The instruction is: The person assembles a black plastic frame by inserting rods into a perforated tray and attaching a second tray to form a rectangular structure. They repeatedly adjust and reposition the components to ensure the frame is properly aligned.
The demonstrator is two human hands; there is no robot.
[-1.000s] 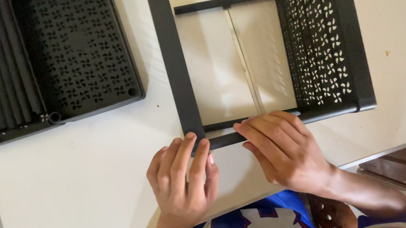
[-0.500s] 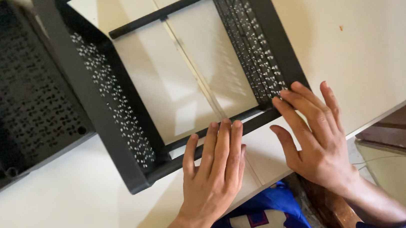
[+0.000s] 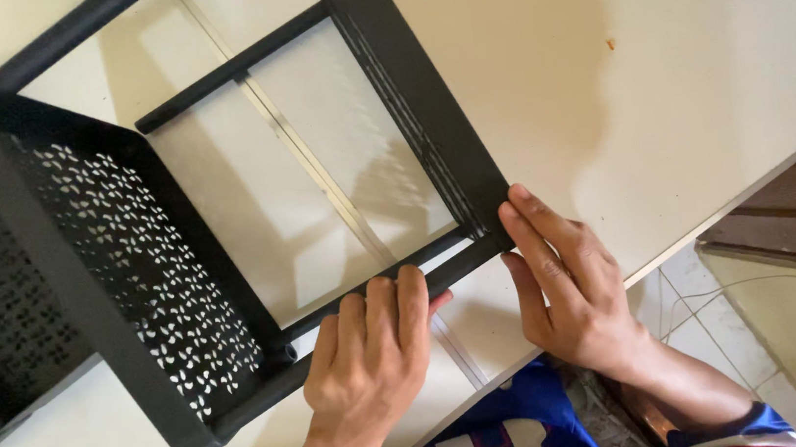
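At the table's (image 3: 717, 72) near edge, the left hand (image 3: 369, 365) curls over the black rack's (image 3: 117, 273) lower bar while the right hand (image 3: 567, 285), fingers straight, presses its corner.

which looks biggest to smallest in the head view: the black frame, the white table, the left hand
1. white table, it runs past the picture edges
2. black frame
3. left hand, though it sits nearer the camera

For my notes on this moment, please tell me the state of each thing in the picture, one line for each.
Black frame: standing on the table, open in the middle, both hands on its near bar.
Perforated panel: fixed in the frame's left side, tilted.
Left hand: fingers curled over the near bar.
Right hand: fingers flat at the frame's near right corner.
White table: bearing the frame.
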